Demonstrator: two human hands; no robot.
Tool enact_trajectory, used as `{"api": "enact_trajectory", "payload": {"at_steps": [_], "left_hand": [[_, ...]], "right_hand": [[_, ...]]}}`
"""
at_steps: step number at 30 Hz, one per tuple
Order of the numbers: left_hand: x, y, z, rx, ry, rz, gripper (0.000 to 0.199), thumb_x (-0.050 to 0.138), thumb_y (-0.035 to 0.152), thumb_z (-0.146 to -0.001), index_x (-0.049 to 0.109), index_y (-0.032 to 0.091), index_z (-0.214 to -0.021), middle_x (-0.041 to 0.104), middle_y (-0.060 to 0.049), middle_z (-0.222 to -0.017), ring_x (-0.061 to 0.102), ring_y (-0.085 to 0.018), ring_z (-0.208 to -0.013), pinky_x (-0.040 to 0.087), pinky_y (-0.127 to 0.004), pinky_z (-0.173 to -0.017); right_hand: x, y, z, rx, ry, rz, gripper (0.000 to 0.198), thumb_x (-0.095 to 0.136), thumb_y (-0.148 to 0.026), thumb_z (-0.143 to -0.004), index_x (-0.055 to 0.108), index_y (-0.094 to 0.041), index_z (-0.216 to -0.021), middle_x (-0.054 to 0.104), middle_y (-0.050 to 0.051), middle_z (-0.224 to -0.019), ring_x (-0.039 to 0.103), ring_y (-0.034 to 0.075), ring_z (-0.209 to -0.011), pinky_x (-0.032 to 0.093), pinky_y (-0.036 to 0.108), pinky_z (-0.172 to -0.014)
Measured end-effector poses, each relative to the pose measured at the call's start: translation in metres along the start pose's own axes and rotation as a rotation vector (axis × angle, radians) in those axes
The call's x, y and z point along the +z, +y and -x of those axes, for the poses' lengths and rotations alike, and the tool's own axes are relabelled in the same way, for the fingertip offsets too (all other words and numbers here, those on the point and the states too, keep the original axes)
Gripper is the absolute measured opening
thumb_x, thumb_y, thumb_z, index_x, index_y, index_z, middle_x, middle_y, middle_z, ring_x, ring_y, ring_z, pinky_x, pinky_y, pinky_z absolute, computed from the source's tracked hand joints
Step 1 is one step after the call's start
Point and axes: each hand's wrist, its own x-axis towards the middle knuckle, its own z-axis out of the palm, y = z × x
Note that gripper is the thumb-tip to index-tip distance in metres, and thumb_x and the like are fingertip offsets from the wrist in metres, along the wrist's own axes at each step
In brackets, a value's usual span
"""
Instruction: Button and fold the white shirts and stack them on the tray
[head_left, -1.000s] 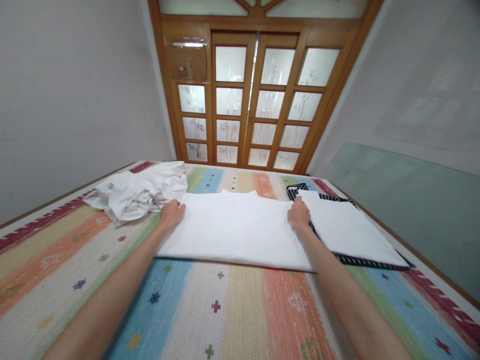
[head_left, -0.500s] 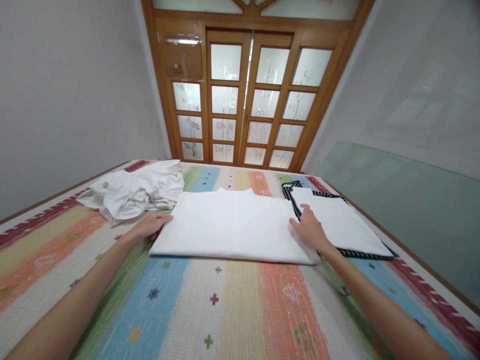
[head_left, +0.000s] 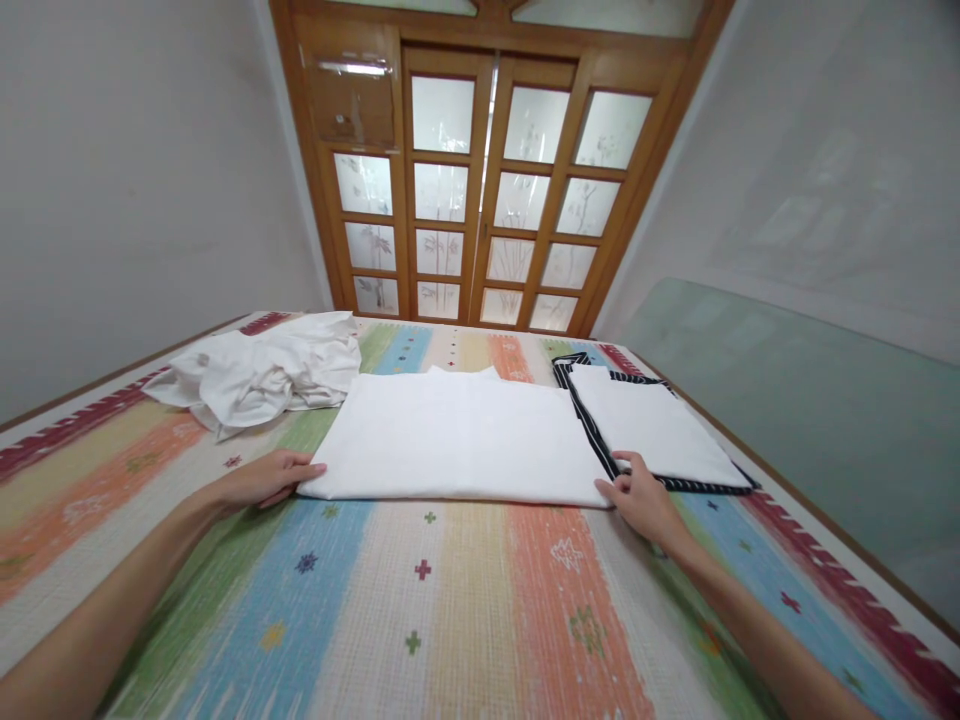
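Note:
A white cloth (head_left: 457, 440), folded into a wide flat rectangle, lies before me on the striped bedspread. At its near left corner, my left hand (head_left: 271, 480) has the thumb on top and the fingers curled at the edge, closed on the cloth. My right hand (head_left: 643, 500) pinches the near right corner between thumb and fingers. A small white flap shows past the far edge. I cannot tell what kind of garment it is.
To the left lies a crumpled white cloth (head_left: 262, 370). On the right, a folded white cloth (head_left: 660, 425) rests on a black-and-white striped one (head_left: 709, 487). The bedspread (head_left: 465, 620) runs toward wooden glass-paned doors (head_left: 480, 190). Walls flank both sides, with a pale green panel (head_left: 787, 400) at right.
Both hands have slid toward me along the cloth's sides to its near corners. The right hand has closed in on its corner. The view has shifted slightly.

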Motion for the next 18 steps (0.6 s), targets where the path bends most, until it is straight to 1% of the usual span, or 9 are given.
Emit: {"api": "enact_trajectory", "payload": {"at_steps": [3, 7, 11, 14, 16, 18], "left_hand": [[0.004, 0.0, -0.003, -0.004, 0.118, -0.057, 0.056, 0.052, 0.079, -0.062, 0.044, 0.023, -0.056, 0.034, 0.005, -0.042, 0.03, -0.013, -0.04, 0.018, -0.026, -0.043], [0.01, 0.006, -0.002, 0.048, 0.313, -0.17, 0.046, 0.051, 0.064, -0.067, 0.043, 0.023, -0.049, 0.043, 0.001, -0.05, 0.045, -0.017, -0.053, 0.031, -0.027, -0.052], [0.019, 0.006, 0.005, 0.0, 0.435, -0.271, 0.041, 0.047, 0.053, -0.074, 0.043, 0.022, -0.047, 0.047, -0.001, -0.05, 0.049, -0.019, -0.056, 0.032, -0.027, -0.055], [0.029, 0.002, 0.013, -0.029, 0.532, -0.347, 0.038, 0.045, 0.05, -0.078, 0.047, 0.022, -0.053, 0.053, -0.002, -0.053, 0.054, -0.021, -0.059, 0.032, -0.027, -0.056], [0.035, 0.001, 0.018, -0.041, 0.581, -0.406, 0.036, 0.043, 0.05, -0.081, 0.051, 0.021, -0.059, 0.058, -0.003, -0.059, 0.058, -0.022, -0.063, 0.034, -0.028, -0.058], [0.039, 0.002, 0.021, -0.079, 0.599, -0.476, 0.034, 0.043, 0.049, -0.083, 0.055, 0.021, -0.068, 0.063, -0.005, -0.066, 0.061, -0.024, -0.067, 0.038, -0.03, -0.06]], "right_hand": [[0.0, 0.001, 0.002, 0.024, 0.017, -0.005, 0.049, 0.052, -0.046, -0.072, 0.047, -0.02, -0.113, 0.062, -0.005, -0.056, 0.064, 0.024, -0.064, 0.043, 0.033, -0.07], [-0.001, -0.001, 0.007, 0.013, 0.039, 0.013, 0.04, 0.051, -0.042, -0.073, 0.048, -0.022, -0.108, 0.062, -0.005, -0.056, 0.064, 0.024, -0.063, 0.043, 0.033, -0.068], [-0.003, -0.001, 0.016, 0.017, -0.045, 0.002, 0.034, 0.05, -0.043, -0.073, 0.046, -0.024, -0.101, 0.056, -0.008, -0.05, 0.06, 0.023, -0.055, 0.042, 0.032, -0.062], [-0.003, 0.002, 0.025, 0.005, -0.074, 0.001, 0.03, 0.048, -0.044, -0.075, 0.045, -0.025, -0.098, 0.053, -0.007, -0.05, 0.058, 0.022, -0.054, 0.041, 0.031, -0.06], [-0.001, 0.003, 0.029, -0.016, -0.054, 0.051, 0.028, 0.046, -0.044, -0.079, 0.047, -0.024, -0.099, 0.055, -0.006, -0.054, 0.059, 0.022, -0.057, 0.041, 0.031, -0.06], [0.001, 0.001, 0.031, -0.043, -0.007, 0.155, 0.027, 0.044, -0.039, -0.083, 0.049, -0.023, -0.103, 0.059, -0.002, -0.062, 0.06, 0.022, -0.061, 0.042, 0.031, -0.062]]}}
